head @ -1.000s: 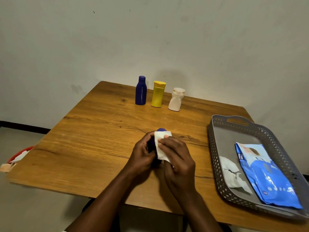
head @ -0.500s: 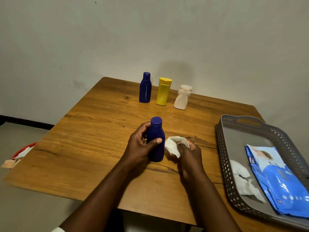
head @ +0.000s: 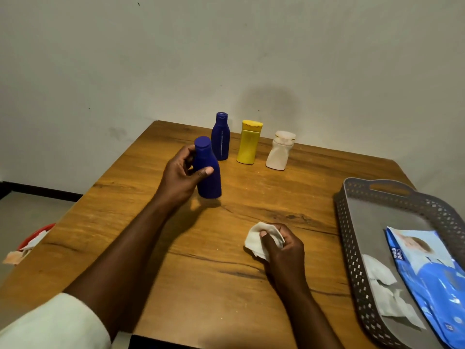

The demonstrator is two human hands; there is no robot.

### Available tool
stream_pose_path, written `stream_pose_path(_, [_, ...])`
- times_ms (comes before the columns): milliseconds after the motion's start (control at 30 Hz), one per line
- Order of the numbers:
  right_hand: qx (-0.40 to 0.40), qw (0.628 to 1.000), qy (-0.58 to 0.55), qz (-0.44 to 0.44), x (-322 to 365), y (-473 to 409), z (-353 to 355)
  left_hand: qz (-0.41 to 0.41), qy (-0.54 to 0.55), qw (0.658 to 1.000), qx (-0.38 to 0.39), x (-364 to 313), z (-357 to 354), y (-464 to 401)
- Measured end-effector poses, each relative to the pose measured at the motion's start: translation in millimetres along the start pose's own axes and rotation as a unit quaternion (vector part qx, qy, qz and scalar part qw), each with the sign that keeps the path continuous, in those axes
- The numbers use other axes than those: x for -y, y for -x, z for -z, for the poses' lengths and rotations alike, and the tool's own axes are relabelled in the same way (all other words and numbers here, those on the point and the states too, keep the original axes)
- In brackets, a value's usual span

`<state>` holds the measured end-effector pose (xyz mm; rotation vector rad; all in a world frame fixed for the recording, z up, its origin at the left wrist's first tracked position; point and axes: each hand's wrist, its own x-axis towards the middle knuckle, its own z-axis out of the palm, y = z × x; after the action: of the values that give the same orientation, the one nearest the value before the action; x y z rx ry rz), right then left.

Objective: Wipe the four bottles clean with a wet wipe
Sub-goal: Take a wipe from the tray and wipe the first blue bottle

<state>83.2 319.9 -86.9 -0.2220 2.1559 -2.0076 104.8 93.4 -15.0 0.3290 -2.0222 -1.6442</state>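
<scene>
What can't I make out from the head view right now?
- Held blue bottle: far side, hidden by left hand; whether its base touches the table.
- Wet wipe: partly hidden by right hand.
- Wipes pack: cut off by right edge.

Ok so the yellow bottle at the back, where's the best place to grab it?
Grip the yellow bottle round its straight mid-body, below the wider cap, coming from the front. It stands upright with gaps to the blue bottle and white bottle, probably enough for fingers.

The left hand reaches far out, fingers and thumb curled round a dark blue plastic bottle. The right hand stays near, squeezing a crumpled white wipe.
</scene>
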Motion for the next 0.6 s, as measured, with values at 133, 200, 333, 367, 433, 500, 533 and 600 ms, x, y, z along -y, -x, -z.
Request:
stream_pose_path(133, [-0.002, 1.0, 0.004, 0.014, -7, -4, 0, -0.013, -0.034, 0.999, -0.002, 6, 10, -45])
stream_pose_path(200, [0.003, 1.0, 0.005, 0.008, -8, -5, 1, -0.016, -0.059, 0.998, -0.006, 12, 15, -66])
stream_pose_path(333, [0.011, 1.0, 0.027, 0.01, -10, -6, 2, 0.004, -0.094, 0.995, -0.013, 29, 22, -103])
stream_pose_path(367, [0.012, 0.999, 0.03, 0.012, -11, -7, 2, 0.01, -0.102, 0.995, -0.016, 33, 22, -110])
stream_pose_path(433, [0.012, 0.999, 0.032, 0.011, -13, -8, 3, 0.016, -0.111, 0.993, -0.022, 40, 23, -123])
stream_pose_path(500, [0.012, 0.999, 0.044, 0.016, -13, -9, 4, 0.016, -0.11, 0.994, -0.022, 44, 23, -133])
stream_pose_path(533, [0.014, 0.998, 0.051, 0.023, -13, -9, 4, 0.015, -0.109, 0.994, -0.022, 46, 22, -137])
stream_pose_path(600, [0.015, 0.998, 0.057, 0.03, -12, -10, 4, 0.011, -0.113, 0.993, -0.022, 48, 20, -144])
